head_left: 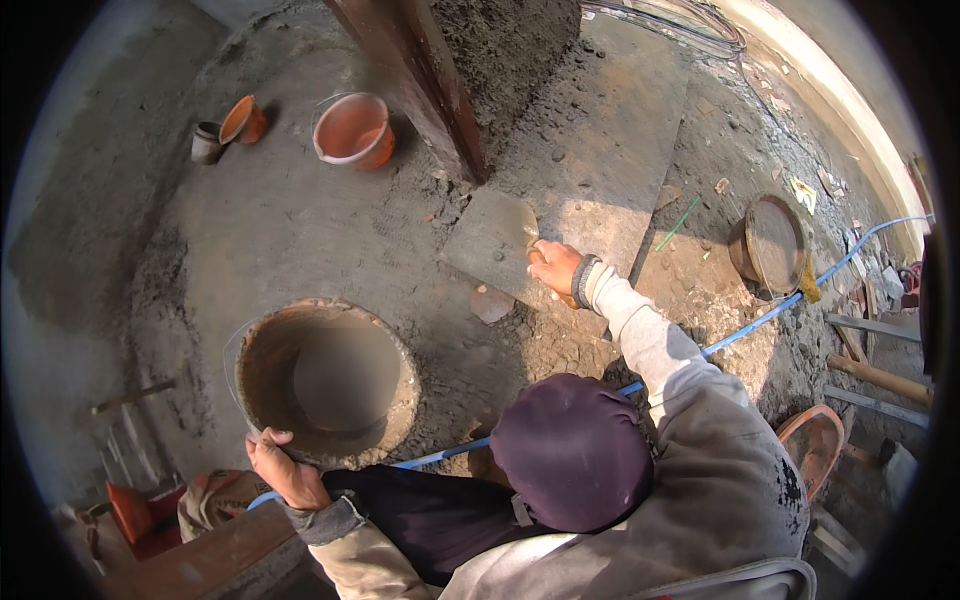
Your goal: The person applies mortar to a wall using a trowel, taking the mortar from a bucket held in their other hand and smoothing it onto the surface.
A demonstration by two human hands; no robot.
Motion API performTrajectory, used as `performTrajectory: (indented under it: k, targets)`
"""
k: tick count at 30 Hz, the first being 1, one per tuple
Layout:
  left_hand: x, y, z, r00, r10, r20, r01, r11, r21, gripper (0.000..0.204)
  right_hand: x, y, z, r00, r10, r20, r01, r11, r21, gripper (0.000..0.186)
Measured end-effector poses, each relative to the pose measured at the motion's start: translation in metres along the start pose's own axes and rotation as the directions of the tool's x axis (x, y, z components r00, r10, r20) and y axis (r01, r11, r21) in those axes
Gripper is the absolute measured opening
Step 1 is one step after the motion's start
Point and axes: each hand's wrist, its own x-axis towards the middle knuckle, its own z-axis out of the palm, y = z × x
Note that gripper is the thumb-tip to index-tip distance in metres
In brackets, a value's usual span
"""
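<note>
My left hand [283, 468] grips the near-left rim of a large, mortar-crusted bucket [402, 400], with the thumb over the edge. Smooth grey, wet-looking material [345, 375] lies inside it. My right hand [556, 268] is closed on the handle of what looks like a flat trowel. Its broad grey blade [490, 232] lies over a mortar-smeared board [630, 110]; the fingers hide most of the handle. A small flat broken piece [491, 303] rests on the mortar near the blade.
A reddish-brown post [425, 90] rises beyond the trowel. Orange bucket [370, 150], orange bowl [243, 120] and small grey pot [207, 145] stand far left. Another bucket [775, 245] sits right. Blue hose [760, 322] crosses near me; a dark purple rounded cloth form [570, 450] blocks the middle.
</note>
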Motion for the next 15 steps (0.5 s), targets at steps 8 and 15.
performTrajectory:
  k: [8, 15]
  targets:
    - [-0.006, 0.008, 0.012, 0.997, 0.047, -0.059, -0.045, 0.999, 0.031, 0.021, -0.020, 0.041, 0.017, 0.964, 0.084, -0.253, -0.093, 0.995, -0.024, 0.039]
    - [0.003, -0.002, 0.005, 0.999, 0.028, 0.045, -0.028, 1.000, 0.011, 0.022, -0.054, 0.033, 0.070, 0.987, -0.146, -0.069, 0.115, 0.937, -0.329, 0.039]
